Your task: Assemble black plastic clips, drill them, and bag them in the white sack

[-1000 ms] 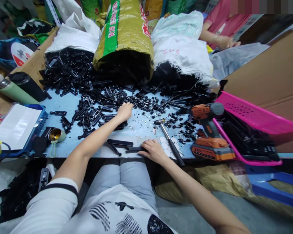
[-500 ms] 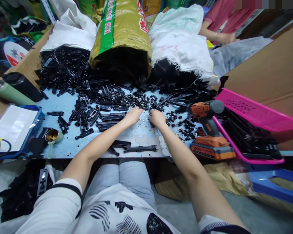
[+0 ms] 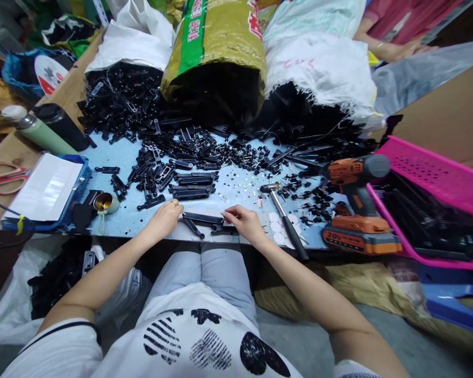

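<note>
My left hand (image 3: 166,216) is closed in a pinch beside the left end of a long black plastic bar (image 3: 203,218). At the bar's right end my right hand (image 3: 244,221) pinches with thumb and forefinger. What either pinch holds is too small to tell. The bar lies at the table's front edge, with a shorter black arm (image 3: 193,229) angled below its left end. Behind my hands, several similar black bars (image 3: 193,186) lie stacked side by side. A hammer (image 3: 283,215) rests to the right of my right hand.
Black parts and small pins (image 3: 242,155) are heaped across the back, before a yellow sack (image 3: 224,47). On the right stand an orange cordless drill (image 3: 357,205) and a pink basket (image 3: 437,173). A cup (image 3: 105,202) sits left. Another person's hand (image 3: 404,51) shows at upper right.
Both my hands have come back from the pin heap to the black bar at the front edge. The hammer, previously hidden, now shows. The view has shifted slightly.
</note>
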`<state>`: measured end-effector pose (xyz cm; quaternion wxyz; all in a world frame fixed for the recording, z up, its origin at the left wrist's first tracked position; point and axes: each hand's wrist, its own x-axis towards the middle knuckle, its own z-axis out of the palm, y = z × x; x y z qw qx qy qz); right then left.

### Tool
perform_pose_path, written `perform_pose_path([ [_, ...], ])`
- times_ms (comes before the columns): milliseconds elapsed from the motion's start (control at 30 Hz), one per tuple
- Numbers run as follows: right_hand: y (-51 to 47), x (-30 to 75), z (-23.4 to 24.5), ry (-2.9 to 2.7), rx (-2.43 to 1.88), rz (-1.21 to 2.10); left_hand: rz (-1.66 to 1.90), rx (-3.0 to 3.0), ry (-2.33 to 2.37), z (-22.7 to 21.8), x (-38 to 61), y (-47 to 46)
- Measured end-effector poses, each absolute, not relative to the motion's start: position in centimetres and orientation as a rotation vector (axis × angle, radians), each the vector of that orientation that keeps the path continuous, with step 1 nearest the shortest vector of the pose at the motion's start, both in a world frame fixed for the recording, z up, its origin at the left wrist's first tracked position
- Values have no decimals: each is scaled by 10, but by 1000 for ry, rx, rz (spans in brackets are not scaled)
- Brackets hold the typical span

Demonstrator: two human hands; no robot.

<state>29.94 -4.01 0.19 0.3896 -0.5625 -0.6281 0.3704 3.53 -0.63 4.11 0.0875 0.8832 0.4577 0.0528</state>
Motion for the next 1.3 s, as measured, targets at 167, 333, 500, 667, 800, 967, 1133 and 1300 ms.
perform_pose_path([
  [167,-45,298,-1,-1968,-1400,442,-43,2783,1345,50,51,-10],
  [333,-52,297,4,-2241,-1317,249,-82,2780,1402,51,56,-10],
  [500,-57,297,5,-2353,-1309,170,140,2774,1355,28,51,-11],
  [667,-62,307,-9,-2361,-1249,155,453,2795,1229,-5,32,-15],
  [800,-61,319,-25,-2492,-1198,107,454,2819,1269,-5,35,-23],
  [967,-40,334,-30,-2750,-1113,-20,231,2946,863,6,75,-19],
  [1133,-31,339,-24,-2900,-1029,56,68,2927,868,5,85,-8],
  [1300,-38,339,-22,-2823,-1286,-41,47,2933,922,-6,79,-14],
])
